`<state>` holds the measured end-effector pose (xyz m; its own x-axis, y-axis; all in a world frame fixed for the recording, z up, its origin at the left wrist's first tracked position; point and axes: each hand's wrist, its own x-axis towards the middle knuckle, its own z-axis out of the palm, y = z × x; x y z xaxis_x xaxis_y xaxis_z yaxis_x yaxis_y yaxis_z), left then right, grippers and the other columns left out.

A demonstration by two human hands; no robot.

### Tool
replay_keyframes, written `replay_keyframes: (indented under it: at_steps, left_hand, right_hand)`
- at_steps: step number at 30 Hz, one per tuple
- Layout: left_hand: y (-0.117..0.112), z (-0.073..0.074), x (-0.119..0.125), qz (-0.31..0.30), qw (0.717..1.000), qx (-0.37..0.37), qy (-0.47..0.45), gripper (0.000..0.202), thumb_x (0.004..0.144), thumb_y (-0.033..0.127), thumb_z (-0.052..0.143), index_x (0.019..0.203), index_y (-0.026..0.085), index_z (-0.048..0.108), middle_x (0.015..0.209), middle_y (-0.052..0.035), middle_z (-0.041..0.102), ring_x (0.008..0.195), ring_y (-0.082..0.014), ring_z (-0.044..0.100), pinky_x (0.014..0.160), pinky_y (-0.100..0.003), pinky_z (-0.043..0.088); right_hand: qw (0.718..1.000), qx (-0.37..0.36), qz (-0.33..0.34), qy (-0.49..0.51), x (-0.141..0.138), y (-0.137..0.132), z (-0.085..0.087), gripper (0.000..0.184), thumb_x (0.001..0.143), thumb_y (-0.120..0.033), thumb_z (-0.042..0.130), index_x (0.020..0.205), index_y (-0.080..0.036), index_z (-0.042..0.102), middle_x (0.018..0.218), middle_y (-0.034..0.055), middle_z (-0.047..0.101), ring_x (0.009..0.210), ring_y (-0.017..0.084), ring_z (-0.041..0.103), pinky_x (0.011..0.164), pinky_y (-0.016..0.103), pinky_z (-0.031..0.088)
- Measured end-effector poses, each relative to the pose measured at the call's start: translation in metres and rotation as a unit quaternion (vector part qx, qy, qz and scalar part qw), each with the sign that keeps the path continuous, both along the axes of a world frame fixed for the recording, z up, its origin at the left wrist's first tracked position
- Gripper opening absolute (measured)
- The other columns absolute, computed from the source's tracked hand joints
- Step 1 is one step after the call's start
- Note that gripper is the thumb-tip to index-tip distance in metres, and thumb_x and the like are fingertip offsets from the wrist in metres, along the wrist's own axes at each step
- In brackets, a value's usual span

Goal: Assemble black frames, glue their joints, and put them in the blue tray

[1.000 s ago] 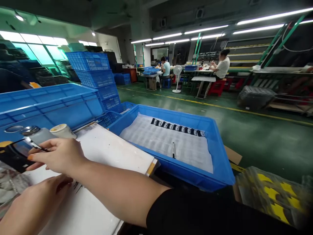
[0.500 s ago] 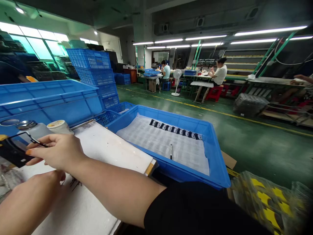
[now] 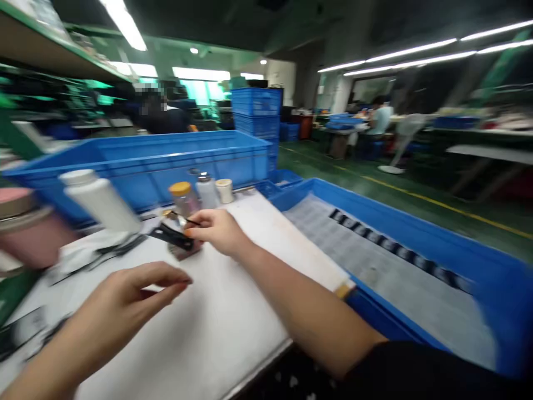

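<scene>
My right hand [image 3: 216, 228] is closed on a thin black frame-like part [image 3: 175, 236], blurred by motion, above the far part of the white board [image 3: 208, 322]. My left hand [image 3: 141, 291] hovers over the nearer part of the board, thumb and finger pressed together; what is between them, if anything, is too small to make out. Behind the right hand stand an orange-lidded jar [image 3: 181, 191], a metal-topped bottle [image 3: 207, 191] and a small cream container [image 3: 225, 191]. More black pieces [image 3: 25, 330] lie at the left of the board.
A large blue bin [image 3: 187, 161] stands behind the board. To the right, a blue tray [image 3: 416, 222] holds a row of black pieces [image 3: 387, 244] on a white liner. A white bottle [image 3: 100, 203] leans near a pink container [image 3: 31, 228]. People sit farther back.
My view has swung left, bringing the left side of the board into sight. My hands have moved apart; the right hand still holds the black part. The knife in the tray is now blurred.
</scene>
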<state>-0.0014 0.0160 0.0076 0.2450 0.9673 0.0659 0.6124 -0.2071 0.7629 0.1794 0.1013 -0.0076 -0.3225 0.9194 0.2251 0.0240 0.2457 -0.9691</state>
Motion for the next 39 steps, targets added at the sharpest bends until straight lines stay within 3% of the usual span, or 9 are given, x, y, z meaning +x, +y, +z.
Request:
replay_keyframes:
  at_steps: [3,6,9,13,17,23,26,31,39]
  left_hand:
    - [-0.015,0.011,-0.007,-0.035,0.998,-0.026,-0.055,0.019,0.079,0.041,0.067,0.083,0.023,0.072,0.088,-0.0033,0.070,0.078,-0.0184,0.064,0.066,-0.023,0.053]
    - [-0.019,0.002,-0.018,0.028,0.988,-0.006,-0.153,0.015,0.085,0.032,0.061,0.084,0.021,0.071,0.081,-0.0034,0.070,0.071,-0.0149,0.064,0.061,-0.021,0.052]
    - [-0.019,-0.012,-0.022,0.084,0.982,0.025,-0.166,0.011,0.083,0.024,0.063,0.088,0.020,0.072,0.074,-0.0016,0.069,0.061,-0.0117,0.061,0.054,-0.019,0.050]
    - [-0.015,-0.020,-0.022,0.116,0.980,0.060,-0.147,0.014,0.078,0.016,0.069,0.091,0.021,0.072,0.074,0.0011,0.070,0.061,-0.0109,0.061,0.057,-0.020,0.050]
    - [-0.013,-0.022,-0.027,0.134,0.980,0.122,-0.086,0.008,0.077,0.016,0.071,0.080,0.023,0.074,0.075,0.0030,0.072,0.066,-0.0111,0.064,0.064,-0.021,0.049]
    - [-0.011,-0.025,-0.030,0.093,0.975,0.202,-0.023,0.012,0.082,0.015,0.068,0.084,0.025,0.074,0.083,0.0023,0.071,0.079,-0.0132,0.063,0.073,-0.025,0.047]
    - [-0.010,-0.026,-0.028,0.113,0.973,0.203,-0.008,0.015,0.081,0.017,0.070,0.092,0.027,0.072,0.082,0.0038,0.070,0.079,-0.0139,0.062,0.073,-0.027,0.046]
    - [-0.012,-0.028,-0.025,0.123,0.968,0.216,0.039,0.010,0.081,0.017,0.068,0.080,0.026,0.072,0.076,0.0050,0.070,0.072,-0.0143,0.057,0.069,-0.028,0.043]
    - [-0.013,-0.027,-0.023,0.125,0.962,0.234,0.069,0.009,0.083,0.018,0.065,0.080,0.025,0.070,0.081,0.0024,0.071,0.079,-0.0178,0.057,0.074,-0.032,0.042]
  right_hand:
    - [0.997,0.021,0.057,-0.041,-0.009,-0.009,-0.007,0.006,0.073,-0.016,0.065,0.078,-0.015,0.068,0.070,-0.0013,0.063,0.067,0.012,0.058,0.058,0.020,0.042]
    - [0.992,0.028,0.097,-0.075,-0.014,-0.016,-0.011,0.009,0.073,-0.017,0.063,0.079,-0.014,0.069,0.068,-0.0003,0.063,0.063,0.012,0.055,0.053,0.020,0.039]
    - [0.984,-0.002,0.108,-0.142,-0.018,-0.022,-0.010,0.014,0.079,-0.024,0.059,0.087,-0.016,0.068,0.074,0.0013,0.064,0.065,0.014,0.061,0.047,0.019,0.042]
    - [0.976,-0.064,0.134,-0.156,-0.021,-0.029,-0.006,0.018,0.087,-0.029,0.054,0.100,-0.019,0.062,0.085,0.0030,0.066,0.067,0.017,0.069,0.042,0.019,0.045]
    - [0.977,-0.054,0.141,-0.149,-0.023,-0.030,-0.004,0.022,0.090,-0.026,0.053,0.110,-0.019,0.058,0.098,0.0058,0.065,0.075,0.018,0.070,0.045,0.018,0.049]
    - [0.975,-0.088,0.171,-0.113,-0.025,-0.034,-0.001,0.039,0.088,-0.013,0.049,0.127,-0.017,0.051,0.101,0.0082,0.066,0.088,0.019,0.069,0.059,0.022,0.056]
    - [0.974,-0.098,0.176,-0.105,-0.026,-0.037,-0.001,0.044,0.087,-0.010,0.049,0.131,-0.016,0.050,0.102,0.0091,0.066,0.090,0.020,0.069,0.062,0.024,0.057]
    - [0.975,-0.091,0.176,-0.104,-0.029,-0.041,-0.004,0.051,0.082,-0.010,0.054,0.132,-0.017,0.050,0.096,0.0077,0.066,0.092,0.022,0.068,0.065,0.028,0.060]
    - [0.976,-0.086,0.176,-0.098,-0.030,-0.042,-0.007,0.053,0.079,-0.011,0.056,0.131,-0.017,0.051,0.090,0.0064,0.068,0.088,0.021,0.068,0.065,0.028,0.059]
